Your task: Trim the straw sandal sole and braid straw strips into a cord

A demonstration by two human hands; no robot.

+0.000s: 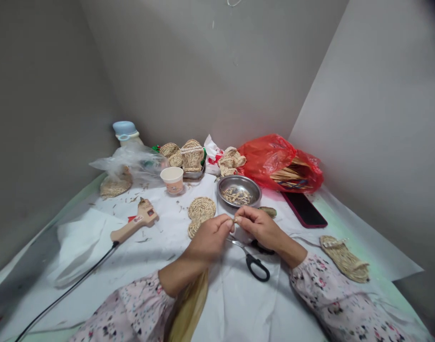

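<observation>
My left hand (210, 236) and my right hand (260, 227) meet fingertip to fingertip above the cloth, both pinched on a tiny tan piece of straw (235, 220). Most of that piece is hidden by the fingers. Just below them lie scissors (258, 269) with black handles, partly covered by my right hand. Beside my left hand rests a coiled, braided straw piece (202, 212) with a narrow waist. Under my left forearm stretches a long bundle of yellowish straw (190, 308).
Behind my hands stands a steel bowl (239, 178) of straw scraps. To the left are a glue gun (137, 221) with its cord and a paper cup (172, 180). At right are a red bag (270, 159), a phone (305, 211) and a woven straw slipper (345, 260).
</observation>
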